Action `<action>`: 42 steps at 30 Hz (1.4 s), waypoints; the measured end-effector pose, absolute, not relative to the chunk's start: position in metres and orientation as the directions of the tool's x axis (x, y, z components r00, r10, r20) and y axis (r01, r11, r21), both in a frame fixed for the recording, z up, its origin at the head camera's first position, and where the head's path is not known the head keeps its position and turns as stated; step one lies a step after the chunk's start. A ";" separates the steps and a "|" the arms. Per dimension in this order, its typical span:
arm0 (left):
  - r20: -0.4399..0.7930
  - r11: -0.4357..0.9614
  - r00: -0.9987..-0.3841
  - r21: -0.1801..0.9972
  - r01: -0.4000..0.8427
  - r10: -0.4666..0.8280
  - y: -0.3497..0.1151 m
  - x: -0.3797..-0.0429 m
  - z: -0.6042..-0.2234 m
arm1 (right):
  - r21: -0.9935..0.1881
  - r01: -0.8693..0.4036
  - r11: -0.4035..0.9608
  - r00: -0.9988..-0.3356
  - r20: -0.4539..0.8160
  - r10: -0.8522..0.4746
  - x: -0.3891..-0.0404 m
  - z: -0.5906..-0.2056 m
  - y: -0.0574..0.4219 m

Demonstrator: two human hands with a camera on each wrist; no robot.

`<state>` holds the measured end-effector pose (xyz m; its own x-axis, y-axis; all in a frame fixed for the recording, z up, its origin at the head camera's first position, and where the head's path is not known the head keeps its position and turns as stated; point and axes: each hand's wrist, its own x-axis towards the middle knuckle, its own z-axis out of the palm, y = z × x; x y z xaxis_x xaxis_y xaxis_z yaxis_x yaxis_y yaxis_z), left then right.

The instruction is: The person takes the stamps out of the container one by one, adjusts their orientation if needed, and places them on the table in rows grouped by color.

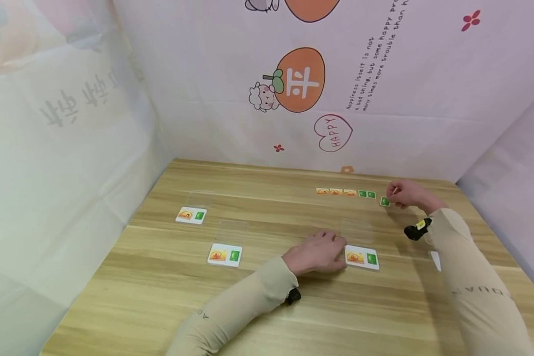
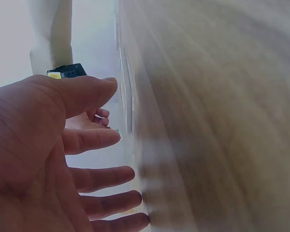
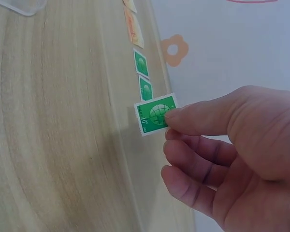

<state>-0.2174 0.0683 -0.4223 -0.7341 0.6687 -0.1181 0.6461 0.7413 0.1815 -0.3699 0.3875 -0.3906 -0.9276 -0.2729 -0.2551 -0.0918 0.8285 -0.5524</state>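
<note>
Green stamp (image 3: 153, 116): was near 2 o'clock on the wooden surface (image 1: 160, 277), 12 being the far edge; it showed a globe print.
Right hand (image 1: 408, 193): pinched that stamp between thumb and fingers, the other fingers curled.
Stamp row (image 1: 336, 192): 3 orange and 2 green stamps lay toward 9 o'clock from it.
Left hand (image 1: 318, 253): lay with fingers extended, fingertips down on the surface.
Printed card (image 1: 355, 257): sat just beside the left hand at 3 o'clock, with 1 orange and 1 green picture; contact could not be told.
2 other cards (image 1: 218, 254): lay toward 9 and 10 o'clock, likewise printed.
Clear plastic pieces (image 1: 357, 230): lay at about 12 o'clock from these 3 cards.
White card (image 1: 435, 260): was partly hidden by the right sleeve (image 1: 463, 257).
</note>
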 end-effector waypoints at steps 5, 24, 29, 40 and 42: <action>-0.127 0.751 -0.742 0.183 0.634 0.658 0.072 -0.218 -0.422 | -0.557 -0.078 0.827 -0.932 -0.253 -0.259 -0.376 -0.396 0.391; -0.161 0.764 -0.749 0.206 0.612 0.643 0.066 -0.221 -0.416 | -0.488 -0.079 0.870 -0.967 -0.173 -0.185 -0.391 -0.410 0.392; -0.179 0.776 -0.757 0.200 0.598 0.629 0.061 -0.220 -0.416 | -0.471 -0.096 0.877 -0.976 -0.129 -0.176 -0.396 -0.416 0.391; -0.196 0.788 -0.763 0.178 0.590 0.616 0.057 -0.221 -0.420 | -0.481 -0.089 0.872 -0.981 -0.112 -0.161 -0.398 -0.424 0.389; -0.197 0.788 -0.763 0.174 0.591 0.616 0.056 -0.222 -0.420 | -0.472 -0.083 0.878 -0.982 -0.109 -0.152 -0.398 -0.424 0.390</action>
